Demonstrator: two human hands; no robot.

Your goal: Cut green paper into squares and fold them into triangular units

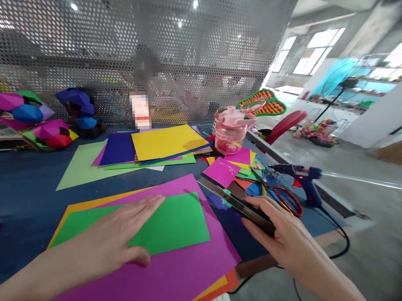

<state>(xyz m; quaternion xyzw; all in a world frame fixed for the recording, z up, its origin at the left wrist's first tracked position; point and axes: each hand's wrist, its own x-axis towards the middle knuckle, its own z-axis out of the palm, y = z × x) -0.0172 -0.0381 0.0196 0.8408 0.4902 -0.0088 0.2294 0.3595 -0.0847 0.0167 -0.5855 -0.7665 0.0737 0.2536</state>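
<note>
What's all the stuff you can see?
table: one, dark blue, middle
purple sheet: one, purple, near side
green sheet: one, green, on purple sheet
sheet stack: one, yellow on top, table's far side
paper scraps: many, mixed, table's right side
jug: one, pink, behind scraps
scissors: one pair, red-handled, beside scraps
glue gun: one, blue, table's right edge
faceted shapes: several, multicoloured, far left
mesh panel: one, grey, behind table
windows: several, white, upper right
dark tool: one, black, beside purple sheet
left hand: one, bare, on green sheet
right hand: one, bare, holding dark tool
</note>
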